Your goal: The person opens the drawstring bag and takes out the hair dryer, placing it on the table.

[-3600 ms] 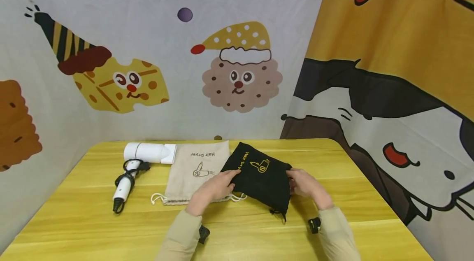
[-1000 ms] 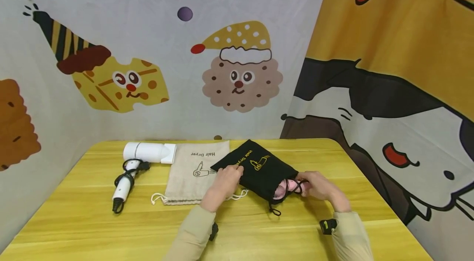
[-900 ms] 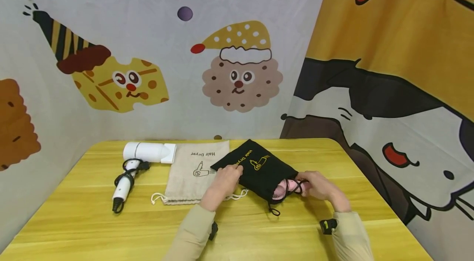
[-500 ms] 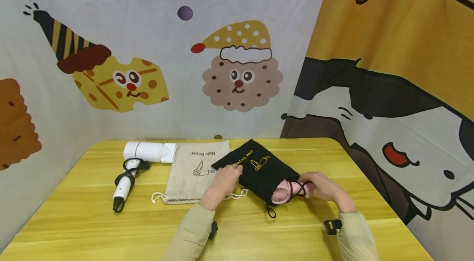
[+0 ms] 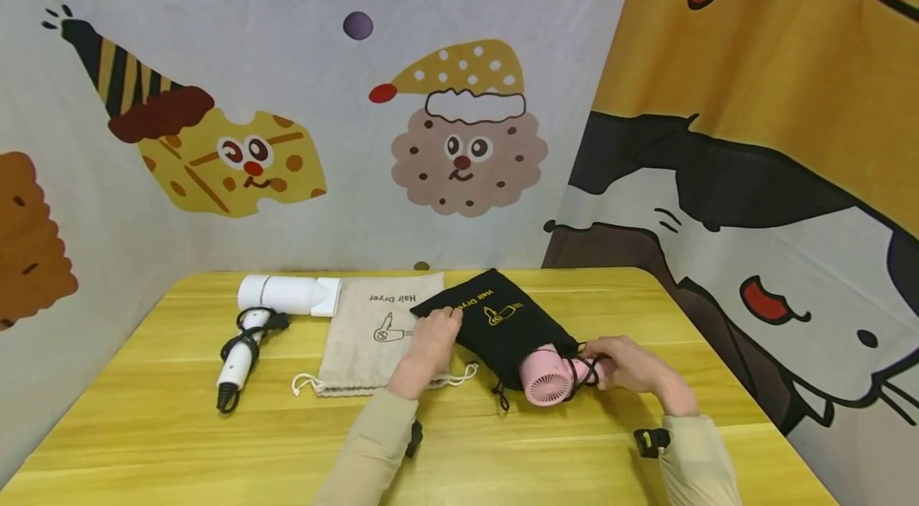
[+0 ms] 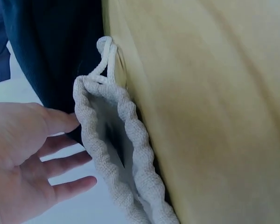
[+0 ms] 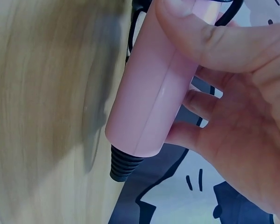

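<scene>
My right hand [image 5: 632, 364] grips the handle of a pink hair dryer [image 5: 548, 378], whose round vented end sticks out of a black drawstring bag [image 5: 506, 322]. The rest of the dryer's head is inside the bag. Black cord is wrapped around the handle; in the right wrist view, thumb and fingers close on the pink handle [image 7: 144, 93] above its ribbed black cord end [image 7: 123, 163]. My left hand [image 5: 435, 337] pinches the black bag's left corner. In the left wrist view, the thumb lies against the dark cloth [image 6: 51, 51], beside the beige bag's gathered mouth [image 6: 105, 140].
A beige drawstring bag [image 5: 359, 358] lies flat, partly under the black bag and left hand. Left of it lies a white hair dryer [image 5: 280, 294] with black cord wound around its handle. The wooden table [image 5: 215, 458] ends at a cartoon-printed curtain [image 5: 287, 11].
The black bag first hid the pink dryer. My right hand has drawn it rightward and toward me, so more of its vented head shows. The left hand keeps its place at the bag's corner.
</scene>
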### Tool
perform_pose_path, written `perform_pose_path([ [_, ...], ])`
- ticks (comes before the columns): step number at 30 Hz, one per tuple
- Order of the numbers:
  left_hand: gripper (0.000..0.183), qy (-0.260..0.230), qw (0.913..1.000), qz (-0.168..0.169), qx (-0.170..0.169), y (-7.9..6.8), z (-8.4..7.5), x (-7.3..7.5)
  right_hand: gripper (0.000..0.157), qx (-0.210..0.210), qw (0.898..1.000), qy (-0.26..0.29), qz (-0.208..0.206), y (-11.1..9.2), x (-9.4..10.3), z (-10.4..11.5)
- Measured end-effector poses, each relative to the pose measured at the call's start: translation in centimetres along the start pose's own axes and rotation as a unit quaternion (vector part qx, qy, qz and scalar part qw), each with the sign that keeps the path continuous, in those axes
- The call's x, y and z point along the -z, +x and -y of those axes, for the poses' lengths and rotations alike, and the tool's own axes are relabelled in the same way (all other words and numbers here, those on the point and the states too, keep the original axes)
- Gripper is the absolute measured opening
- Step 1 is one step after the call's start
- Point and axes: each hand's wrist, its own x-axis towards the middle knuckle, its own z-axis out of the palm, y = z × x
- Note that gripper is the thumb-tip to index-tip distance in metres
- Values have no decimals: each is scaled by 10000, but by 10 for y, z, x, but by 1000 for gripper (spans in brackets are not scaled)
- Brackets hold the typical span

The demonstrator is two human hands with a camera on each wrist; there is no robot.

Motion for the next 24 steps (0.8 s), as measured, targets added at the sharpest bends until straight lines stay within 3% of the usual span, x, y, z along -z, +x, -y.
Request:
perform_pose_path([
  [4,38,86,9999,93,40,1,3,-1,35,65,10000,33,-30,1,-1,0],
  [11,28,-18,9945,-22,-1043,-11,-11,3,34,63,9999,41,-79,1,-2,2],
  [14,25,-60,9915,8,-1296,-15,-23,7,35,55,9999,-63,-104,2,-2,2],
  [15,23,-64,9919,146,-1261,-18,-28,14,35,57,9999,-103,-113,2,-2,3],
  [18,19,6,9923,100,-1237,-20,-35,14,35,89,9998,-123,-132,3,-2,3],
  [24,12,86,9935,-52,-1132,-19,-36,8,36,294,9993,-123,-205,3,-3,3],
])
